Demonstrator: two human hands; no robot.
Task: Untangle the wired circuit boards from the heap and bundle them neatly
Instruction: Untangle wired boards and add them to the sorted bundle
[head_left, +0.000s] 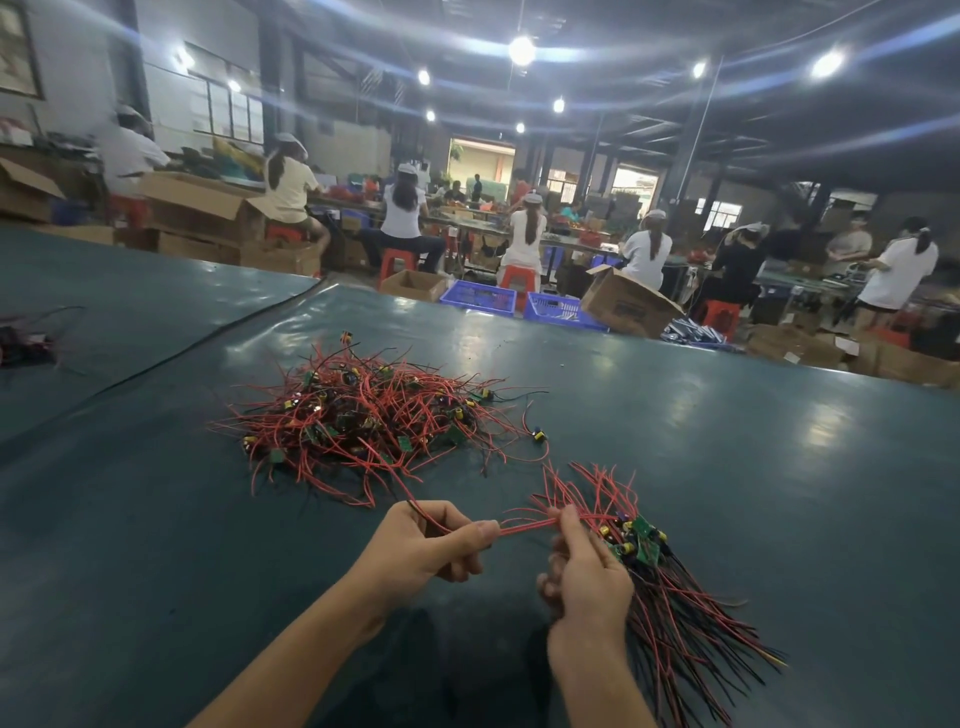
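- heap (374, 421) of red/black wired boards on tabletop (727, 441), at 11 o'clock from both hands
- left hand (431, 545): fingers pinch red wire pair (524, 526) that runs up to heap
- right hand (587, 577): fingers curled round bundle (665, 597), wire tails fan toward 5 o'clock

Left hand (431, 543) pinching, right hand (589, 577) gripping, fingers (461, 569) of both curled

Tangled heap (374, 421) of red-wired green circuit boards lies on the table; gathered bundle (660, 582) just beside it.
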